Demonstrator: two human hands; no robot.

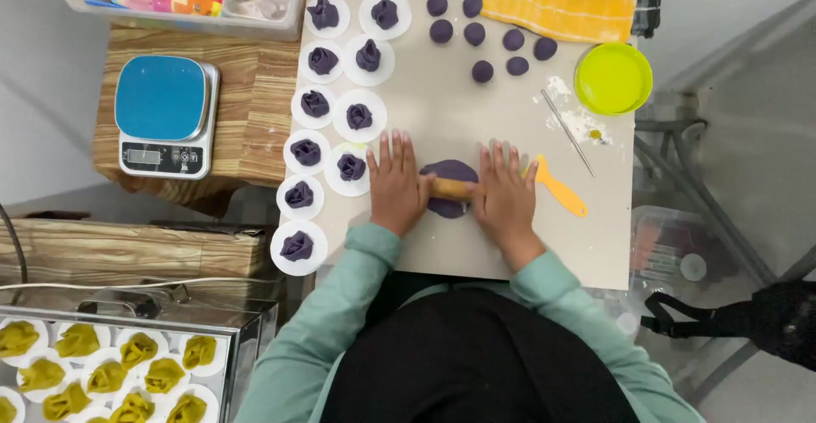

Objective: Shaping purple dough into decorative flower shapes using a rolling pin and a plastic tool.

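A flattened piece of purple dough point(450, 170) lies on the beige board point(510, 253). A short wooden rolling pin point(453, 188) lies across it. My left hand point(396, 182) presses flat on the pin's left end and my right hand point(504, 193) on its right end, fingers stretched forward. Several shaped purple dough flowers point(306, 152) on white paper rounds line the board's left side. Several purple dough balls point(474, 34) sit at the far middle.
An orange scraper point(561, 190) lies right of my right hand, with a thin metal stick point(568, 132) and a green bowl point(613, 78) beyond. A blue kitchen scale point(165, 115) stands on a wooden block at left. A steamer tray with yellow-green dumplings point(106, 363) sits bottom left.
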